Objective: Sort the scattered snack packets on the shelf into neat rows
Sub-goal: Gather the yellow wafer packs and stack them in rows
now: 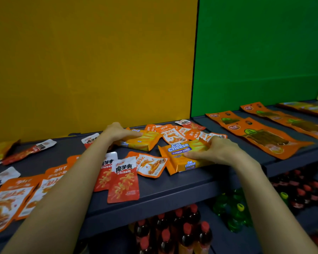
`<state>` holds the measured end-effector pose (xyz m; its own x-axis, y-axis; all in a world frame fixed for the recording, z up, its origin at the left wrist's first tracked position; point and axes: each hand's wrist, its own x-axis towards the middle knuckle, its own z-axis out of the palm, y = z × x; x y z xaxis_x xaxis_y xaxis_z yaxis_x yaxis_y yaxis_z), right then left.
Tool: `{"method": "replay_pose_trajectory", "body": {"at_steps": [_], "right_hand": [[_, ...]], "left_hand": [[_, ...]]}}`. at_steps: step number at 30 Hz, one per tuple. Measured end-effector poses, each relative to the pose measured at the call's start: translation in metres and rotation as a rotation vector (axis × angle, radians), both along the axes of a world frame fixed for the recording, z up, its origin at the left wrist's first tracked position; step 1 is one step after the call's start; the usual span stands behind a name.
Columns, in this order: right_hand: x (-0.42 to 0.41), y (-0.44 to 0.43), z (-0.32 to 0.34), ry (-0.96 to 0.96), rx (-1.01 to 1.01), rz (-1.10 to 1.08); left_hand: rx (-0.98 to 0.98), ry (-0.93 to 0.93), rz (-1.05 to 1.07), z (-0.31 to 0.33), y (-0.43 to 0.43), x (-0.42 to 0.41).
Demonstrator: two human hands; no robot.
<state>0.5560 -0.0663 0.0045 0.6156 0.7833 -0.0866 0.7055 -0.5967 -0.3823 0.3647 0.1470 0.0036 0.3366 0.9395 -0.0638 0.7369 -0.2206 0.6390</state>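
Snack packets lie scattered on a dark grey shelf. My right hand grips the right end of an orange Cal Cheese wafer pack near the shelf's front edge. My left hand holds a second orange wafer pack further back, fingers curled over its top. Two red packets lie in front of my left arm, and an orange-and-white packet sits between them and the front wafer pack. A heap of small orange packets lies behind my right hand.
Long orange hanging packs lie in rows on the shelf's right part. More orange and red packets cover the left. Yellow and green panels back the shelf. Below stand red-capped bottles and green bottles.
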Motion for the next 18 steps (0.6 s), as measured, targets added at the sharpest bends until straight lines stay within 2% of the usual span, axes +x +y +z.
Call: {"method": "replay_pose_trajectory", "body": {"at_steps": [8,11,18], "right_hand": [[0.004,0.007,-0.003,0.053,0.056,0.002],[0.004,0.008,-0.004,0.128,0.111,0.032],[0.003,0.008,0.0,0.249,0.216,0.056]], "left_hand": [[-0.099,-0.036,-0.037,0.0,0.01,0.012],[-0.127,-0.065,-0.033,0.001,0.01,0.012],[-0.159,-0.344,0.077,0.009,0.01,-0.007]]}}
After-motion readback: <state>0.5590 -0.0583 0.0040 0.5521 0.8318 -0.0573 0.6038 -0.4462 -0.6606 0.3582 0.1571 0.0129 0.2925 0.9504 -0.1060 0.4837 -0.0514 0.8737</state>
